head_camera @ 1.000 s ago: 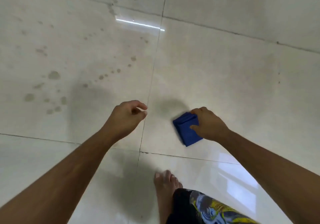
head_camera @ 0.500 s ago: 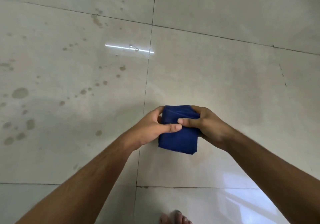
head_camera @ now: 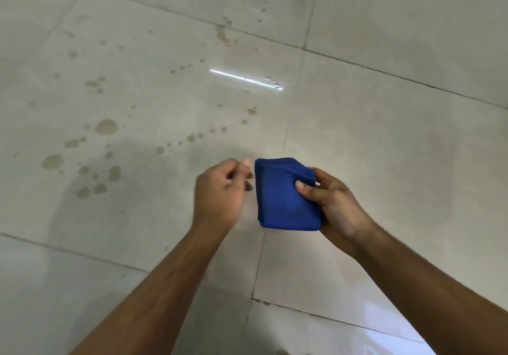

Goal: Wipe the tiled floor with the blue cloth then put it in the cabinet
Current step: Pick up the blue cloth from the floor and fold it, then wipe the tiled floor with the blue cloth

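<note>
The folded blue cloth (head_camera: 286,198) is now pinched by right hand (head_camera: 334,206) fingers alone above the spotted tiled floor (head_camera: 137,107), left hand (head_camera: 220,192) released, fingers loosely curled; wiping judged unfinished.

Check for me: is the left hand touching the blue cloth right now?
Cannot tell. In the head view the left hand is motion-blurred beside the blue cloth, its fingertips at the cloth's edge; the right hand grips it.

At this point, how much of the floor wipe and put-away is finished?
Little looks done: many wet spots dot the tiled floor. In hand: the right hand holds the folded blue cloth above the floor; the left hand is beside it, blurred. Left: wiping, then storing; no cabinet is visible.
</note>
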